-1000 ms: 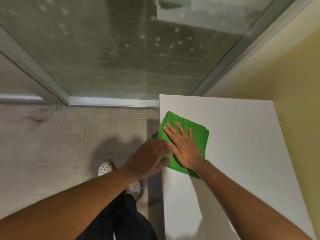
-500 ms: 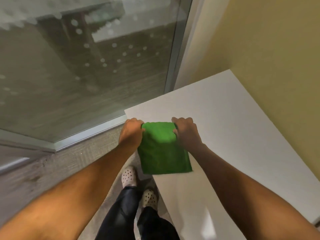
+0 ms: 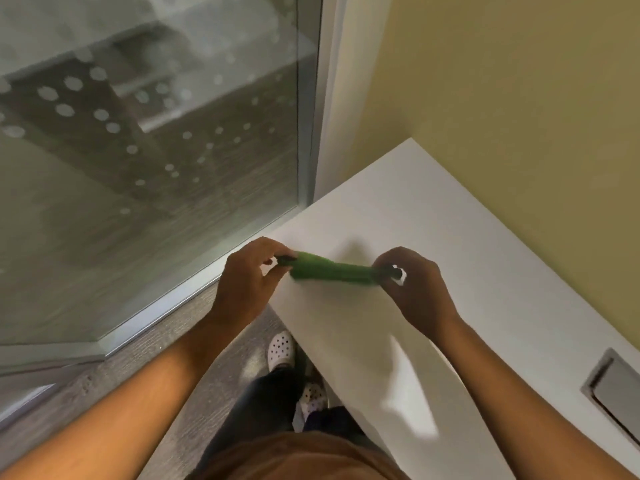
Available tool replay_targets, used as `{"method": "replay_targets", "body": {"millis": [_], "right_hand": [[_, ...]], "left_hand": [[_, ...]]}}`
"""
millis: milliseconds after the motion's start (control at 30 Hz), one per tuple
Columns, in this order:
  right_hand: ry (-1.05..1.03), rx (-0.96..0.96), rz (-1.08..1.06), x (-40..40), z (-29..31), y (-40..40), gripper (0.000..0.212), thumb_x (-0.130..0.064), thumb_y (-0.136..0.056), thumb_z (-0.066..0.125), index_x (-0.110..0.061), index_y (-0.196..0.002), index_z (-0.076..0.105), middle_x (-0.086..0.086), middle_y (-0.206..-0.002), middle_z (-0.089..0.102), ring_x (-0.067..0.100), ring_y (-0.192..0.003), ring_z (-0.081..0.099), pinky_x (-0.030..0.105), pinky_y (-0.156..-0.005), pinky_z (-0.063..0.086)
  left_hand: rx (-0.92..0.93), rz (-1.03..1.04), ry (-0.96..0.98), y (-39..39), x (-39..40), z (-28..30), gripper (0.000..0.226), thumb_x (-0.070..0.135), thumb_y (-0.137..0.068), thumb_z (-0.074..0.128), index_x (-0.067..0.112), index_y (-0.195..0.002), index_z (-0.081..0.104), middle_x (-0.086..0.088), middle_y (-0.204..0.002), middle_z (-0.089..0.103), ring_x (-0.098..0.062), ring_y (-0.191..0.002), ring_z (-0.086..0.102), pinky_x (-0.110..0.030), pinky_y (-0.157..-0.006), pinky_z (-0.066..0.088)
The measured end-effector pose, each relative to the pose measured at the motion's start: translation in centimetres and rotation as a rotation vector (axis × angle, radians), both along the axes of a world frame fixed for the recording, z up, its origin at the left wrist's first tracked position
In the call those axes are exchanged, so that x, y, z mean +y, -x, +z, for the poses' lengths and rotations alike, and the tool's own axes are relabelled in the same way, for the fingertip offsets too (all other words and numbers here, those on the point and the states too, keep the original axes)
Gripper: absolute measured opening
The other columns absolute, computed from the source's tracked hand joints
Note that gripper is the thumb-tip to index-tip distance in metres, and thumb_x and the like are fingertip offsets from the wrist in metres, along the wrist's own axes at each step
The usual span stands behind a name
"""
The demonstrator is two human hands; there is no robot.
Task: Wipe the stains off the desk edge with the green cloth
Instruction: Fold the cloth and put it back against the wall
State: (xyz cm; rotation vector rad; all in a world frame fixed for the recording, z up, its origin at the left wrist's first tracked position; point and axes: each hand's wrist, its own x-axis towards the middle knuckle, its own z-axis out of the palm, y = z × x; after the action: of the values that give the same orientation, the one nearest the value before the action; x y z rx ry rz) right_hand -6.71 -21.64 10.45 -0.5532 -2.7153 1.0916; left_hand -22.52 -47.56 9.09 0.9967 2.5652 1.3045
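The green cloth (image 3: 332,271) is stretched into a narrow band just above the white desk (image 3: 450,258), near its left corner. My left hand (image 3: 247,282) pinches the cloth's left end, out past the desk's left edge. My right hand (image 3: 414,289) pinches the right end over the desk top. The band hangs level between the two hands, blurred by motion. The desk's near edge (image 3: 332,362) runs down to the right below my hands; no stains can be made out on it.
A glass panel (image 3: 149,161) in a metal frame (image 3: 308,109) stands on the left, close to the desk's corner. A yellow wall (image 3: 519,98) backs the desk. A grey cable flap (image 3: 616,389) is set in the desk at right. My white shoes (image 3: 281,349) stand on grey floor.
The cloth was pressed flat under my right hand, then both hands took its far corners. Now it is lifted and pulled into a thin band as the hands move apart.
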Motion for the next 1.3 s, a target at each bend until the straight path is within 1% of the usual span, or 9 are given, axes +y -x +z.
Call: {"method": "replay_targets", "body": {"millis": [200,367,533,633,833,933,1100,1200,1300], "right_hand": [[-0.237,0.045,0.004,-4.7,-2.4,-6.1,0.037,0.011,-0.066,0.090,-0.013,-0.091,0.079,0.001,-0.090,0.077,0.029,-0.083,0.071,0.042,-0.074,0.059],[-0.127,-0.142,-0.004,-8.3,-7.6,-9.2,0.030,0.005,-0.071,0.091,-0.014,-0.093,0.083,0.004,-0.092,0.078,0.030,-0.082,0.070,0.045,-0.071,0.061],[0.179,-0.282,-0.223,-8.4,-8.8,-9.4,0.020,-0.019,-0.091,0.082,-0.029,-0.107,0.076,-0.012,-0.110,0.075,0.001,-0.090,0.069,0.018,-0.085,0.056],[0.319,-0.264,-0.360,-6.8,-8.5,-8.0,0.016,-0.029,-0.096,0.078,-0.034,-0.109,0.071,-0.023,-0.104,0.073,-0.009,-0.095,0.067,0.002,-0.077,0.047],[0.302,-0.232,-0.573,-3.1,-10.0,-3.6,0.016,-0.031,-0.096,0.077,-0.022,-0.109,0.072,-0.007,-0.097,0.071,0.017,-0.091,0.070,0.032,-0.077,0.058],[0.213,-0.333,-0.650,-2.6,-11.1,-2.2,0.031,-0.033,-0.096,0.077,-0.016,-0.121,0.069,0.002,-0.105,0.070,0.028,-0.100,0.069,0.034,-0.082,0.054],[-0.368,-0.422,-0.252,-4.8,-11.0,-1.8,0.043,-0.039,-0.095,0.065,-0.018,-0.133,0.065,0.008,-0.132,0.063,0.032,-0.115,0.062,0.044,-0.096,0.054],[-0.397,-0.427,0.040,-6.5,-11.2,-2.7,0.058,-0.033,-0.085,0.071,-0.015,-0.140,0.063,0.011,-0.140,0.063,0.037,-0.127,0.061,0.049,-0.106,0.053],[-0.382,-0.535,0.063,-6.7,-11.2,-2.9,0.063,-0.024,-0.091,0.068,-0.017,-0.152,0.054,0.012,-0.153,0.055,0.036,-0.140,0.053,0.048,-0.113,0.051]], "left_hand": [[0.036,-0.294,0.139,-1.5,-3.1,-3.8,0.020,0.007,-0.087,0.083,0.014,-0.105,0.077,0.000,-0.106,0.077,-0.008,-0.098,0.070,-0.019,-0.089,0.058],[-0.140,-0.407,0.307,-2.7,-4.0,-8.0,0.016,0.003,-0.093,0.077,0.010,-0.108,0.077,-0.007,-0.108,0.078,-0.018,-0.099,0.073,-0.040,-0.088,0.065],[-0.346,-0.354,0.284,-1.9,-3.1,-9.1,0.022,0.002,-0.095,0.073,0.017,-0.111,0.070,0.001,-0.113,0.071,-0.010,-0.104,0.066,-0.026,-0.093,0.059],[-0.498,-0.269,0.247,-0.5,-0.4,-8.6,0.028,0.003,-0.098,0.068,0.025,-0.116,0.065,0.005,-0.118,0.065,-0.009,-0.104,0.065,-0.014,-0.085,0.054],[-0.506,-0.099,0.255,1.6,6.0,-9.3,0.034,0.007,-0.102,0.064,0.021,-0.133,0.061,-0.004,-0.125,0.066,-0.020,-0.100,0.066,-0.033,-0.082,0.059],[-0.502,-0.048,0.295,2.1,7.6,-10.3,0.035,0.006,-0.099,0.068,0.018,-0.132,0.062,-0.008,-0.126,0.069,-0.022,-0.103,0.066,-0.040,-0.088,0.059],[-0.376,0.041,0.348,1.7,7.2,-10.9,0.039,0.016,-0.094,0.076,0.017,-0.130,0.059,-0.004,-0.117,0.059,-0.019,-0.097,0.059,-0.032,-0.078,0.050],[-0.390,0.132,0.311,0.2,5.9,-10.1,0.023,0.023,-0.095,0.074,0.016,-0.109,0.058,0.001,-0.096,0.058,-0.018,-0.081,0.058,-0.026,-0.065,0.044],[-0.644,0.179,0.352,-2.6,4.9,-9.7,0.021,0.034,-0.101,0.068,0.016,-0.096,0.059,-0.003,-0.085,0.068,-0.018,-0.073,0.063,-0.024,-0.059,0.045]]}}
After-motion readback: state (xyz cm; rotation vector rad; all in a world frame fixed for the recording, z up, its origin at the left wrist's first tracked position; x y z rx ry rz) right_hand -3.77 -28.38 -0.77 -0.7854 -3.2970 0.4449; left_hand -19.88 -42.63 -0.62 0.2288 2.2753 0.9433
